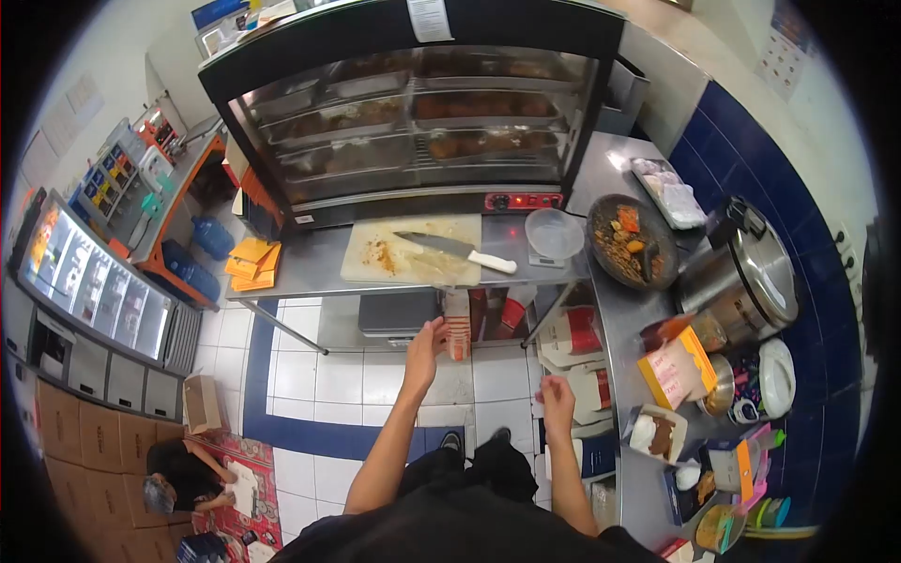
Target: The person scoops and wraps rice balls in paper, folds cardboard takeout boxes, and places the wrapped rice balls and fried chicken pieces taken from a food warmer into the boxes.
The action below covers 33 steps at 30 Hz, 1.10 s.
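My left hand (425, 349) is raised in front of the steel counter, its fingers stretched and nothing seen in them. Just past it, below the counter, stands a stack of orange-and-white folded cartons (458, 328); I cannot tell whether the fingertips touch it. My right hand (557, 402) hangs in the air left of the side counter, fingers loosely bent and apart, holding nothing visible. On the counter ahead lies a stained white cutting board (371, 246), with a white-handled knife (460, 250) across it and a crumpled clear plastic piece (436, 268) near its front edge.
A heated glass display case (413, 122) with food trays stands behind the board. Orange packets (253, 263) lie left; a clear plastic bowl (554, 233) sits right. The side counter holds a food pan (633, 242), a large steel pot (741, 272) and takeaway boxes (678, 368). Another person (183, 477) sits lower left.
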### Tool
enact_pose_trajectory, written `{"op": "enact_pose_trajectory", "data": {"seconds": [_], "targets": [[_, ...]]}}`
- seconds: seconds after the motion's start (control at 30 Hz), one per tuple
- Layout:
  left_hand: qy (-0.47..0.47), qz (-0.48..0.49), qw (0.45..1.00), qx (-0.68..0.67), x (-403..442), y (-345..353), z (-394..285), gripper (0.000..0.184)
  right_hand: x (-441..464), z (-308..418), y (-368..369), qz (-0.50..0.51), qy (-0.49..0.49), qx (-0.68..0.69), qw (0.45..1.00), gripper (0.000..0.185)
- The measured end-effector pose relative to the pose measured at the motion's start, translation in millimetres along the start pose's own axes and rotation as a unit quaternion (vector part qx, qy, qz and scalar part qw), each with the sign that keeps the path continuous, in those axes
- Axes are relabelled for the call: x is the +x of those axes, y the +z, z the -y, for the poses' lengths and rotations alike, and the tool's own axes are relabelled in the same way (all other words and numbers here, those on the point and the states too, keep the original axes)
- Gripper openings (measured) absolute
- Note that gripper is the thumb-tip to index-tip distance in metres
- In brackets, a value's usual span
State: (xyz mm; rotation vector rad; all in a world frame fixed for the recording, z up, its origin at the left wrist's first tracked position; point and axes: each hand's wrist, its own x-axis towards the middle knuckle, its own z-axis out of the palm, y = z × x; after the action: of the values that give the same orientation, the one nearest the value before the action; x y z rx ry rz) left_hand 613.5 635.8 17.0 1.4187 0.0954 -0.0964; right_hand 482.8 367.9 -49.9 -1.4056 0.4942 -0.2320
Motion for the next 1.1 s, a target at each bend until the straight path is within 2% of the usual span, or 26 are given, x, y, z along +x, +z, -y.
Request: {"op": "enact_pose_trajectory", "data": {"seconds": [0.03,0.07,0.1,0.13,0.17,0.2,0.23,0.27,0.33,0.37,0.43,0.47,0.53,0.6,0.67,0.7,0.8,0.9,1.0,1.07,1.1], "targets": [[-0.051,-0.020,0.995,-0.077,19,-4,11,0.072,29,8,17,0.017,-0.031,-0.051,0.998,0.013],[-0.037,-0.025,0.996,-0.078,35,-9,21,0.072,57,16,34,0.034,-0.065,-0.098,0.992,0.013],[-0.085,-0.045,0.991,-0.097,54,-11,31,0.074,83,15,46,0.047,-0.098,-0.152,0.982,0.014],[-0.123,-0.060,0.984,-0.117,81,-7,30,0.076,121,19,68,0.050,-0.123,-0.141,0.981,0.014],[-0.135,-0.122,0.968,-0.173,101,1,34,0.070,153,21,87,0.060,-0.218,-0.190,0.955,0.015],[-0.137,-0.128,0.967,-0.174,115,7,29,0.070,162,16,93,0.072,-0.291,-0.246,0.922,0.016],[-0.129,-0.140,0.971,-0.148,124,11,22,0.063,169,42,110,0.101,-0.263,-0.291,0.914,0.027],[-0.116,-0.150,0.974,-0.123,139,14,15,0.057,190,52,128,0.111,-0.256,-0.294,0.914,0.027],[-0.107,-0.152,0.975,-0.119,171,10,51,0.052,217,45,146,0.114,-0.323,-0.425,0.838,0.042],[-0.119,-0.189,0.972,-0.066,193,8,75,0.048,224,39,148,0.126,-0.318,-0.426,0.838,0.042],[-0.124,-0.172,0.976,-0.045,207,14,48,0.049,258,41,169,0.157,-0.315,-0.504,0.789,0.056],[-0.149,-0.161,0.975,-0.027,215,12,46,0.047,271,45,178,0.153,-0.330,-0.497,0.788,0.056],[-0.175,-0.197,0.962,-0.074,224,22,33,0.043,281,40,182,0.178,-0.293,-0.588,0.733,0.061],[-0.217,-0.214,0.950,-0.066,229,21,39,0.037,288,22,176,0.184,-0.284,-0.595,0.729,0.062],[-0.133,-0.179,0.962,-0.160,236,9,74,0.033,298,22,180,0.173,-0.296,-0.587,0.734,0.057],[-0.152,-0.187,0.957,-0.160,237,5,79,0.033,300,26,180,0.186,-0.280,-0.592,0.732,0.057],[-0.097,-0.173,0.969,-0.147,235,-5,83,0.031,301,30,180,0.191,-0.278,-0.564,0.754,0.048],[-0.034,-0.212,0.971,-0.105,231,-9,45,0.031,316,18,195,0.173,-0.304,-0.526,0.775,0.043],[-0.009,-0.246,0.958,-0.145,202,1,-10,0.033,313,19,198,0.172,-0.256,-0.556,0.772,0.042],[0.039,-0.246,0.960,-0.126,188,-9,-27,0.036,316,9,201,0.126,-0.287,-0.527,0.790,0.041],[0.040,-0.239,0.969,-0.044,177,-12,-47,0.037,303,19,202,0.132,-0.271,-0.536,0.789,0.041]]}}
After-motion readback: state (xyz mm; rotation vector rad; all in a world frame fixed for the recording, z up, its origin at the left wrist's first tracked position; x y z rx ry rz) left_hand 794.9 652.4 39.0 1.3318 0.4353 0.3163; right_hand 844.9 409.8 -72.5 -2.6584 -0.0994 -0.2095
